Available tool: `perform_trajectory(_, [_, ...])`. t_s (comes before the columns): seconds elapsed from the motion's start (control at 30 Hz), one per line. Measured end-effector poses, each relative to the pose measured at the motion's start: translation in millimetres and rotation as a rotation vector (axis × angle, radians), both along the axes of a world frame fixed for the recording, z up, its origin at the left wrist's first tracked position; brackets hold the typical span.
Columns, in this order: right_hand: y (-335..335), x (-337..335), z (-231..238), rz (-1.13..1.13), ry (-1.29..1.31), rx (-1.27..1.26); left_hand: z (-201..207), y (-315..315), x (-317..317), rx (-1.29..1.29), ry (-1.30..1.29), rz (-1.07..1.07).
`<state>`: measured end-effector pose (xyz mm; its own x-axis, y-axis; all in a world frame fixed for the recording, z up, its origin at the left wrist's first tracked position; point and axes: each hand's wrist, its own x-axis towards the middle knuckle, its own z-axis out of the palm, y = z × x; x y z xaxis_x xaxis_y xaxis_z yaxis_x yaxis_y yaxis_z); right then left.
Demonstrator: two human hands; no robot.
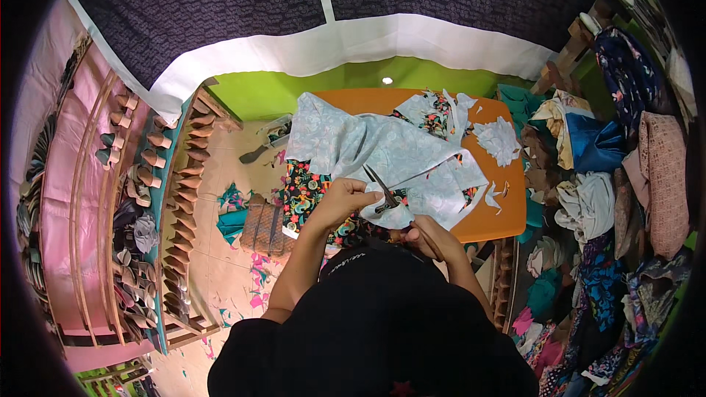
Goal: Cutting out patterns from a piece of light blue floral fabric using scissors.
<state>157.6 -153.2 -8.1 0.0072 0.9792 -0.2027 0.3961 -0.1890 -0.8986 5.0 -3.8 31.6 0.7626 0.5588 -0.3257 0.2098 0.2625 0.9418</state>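
Observation:
A large piece of fabric [353,132] lies across an orange table [507,213], its pale bluish-white side up. Along its left and near edges the black side with a colourful floral print [309,190] shows. My left hand [343,203] is closed in a pinch on the fabric near its front edge. Just right of those fingers, the dark blades of a pair of scissors [384,190] stand slightly apart at the cloth, pointing up and left. My right hand [435,238] is wrapped round the scissors' handles, which are partly hidden.
White fabric scraps [497,141] lie at the table's right. Wooden racks of shoe forms [187,206] stand left. Piled cloths [588,206] line the right side. A dark curtain [243,7] with a white border hangs at the back. Scraps litter the tiled floor [220,268].

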Motion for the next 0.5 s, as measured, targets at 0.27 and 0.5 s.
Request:
perform_trajectory(0.27, [0.8,0.7,-3.5,0.016,0.022,-0.099,-3.2,5.7,-4.2,0.003,0.032,-0.024])
perform_trajectory(0.5, [-1.3,0.2,-8.0,-0.038,0.06,0.043,-7.0,5.3,-1.5,0.021,0.028,0.012])
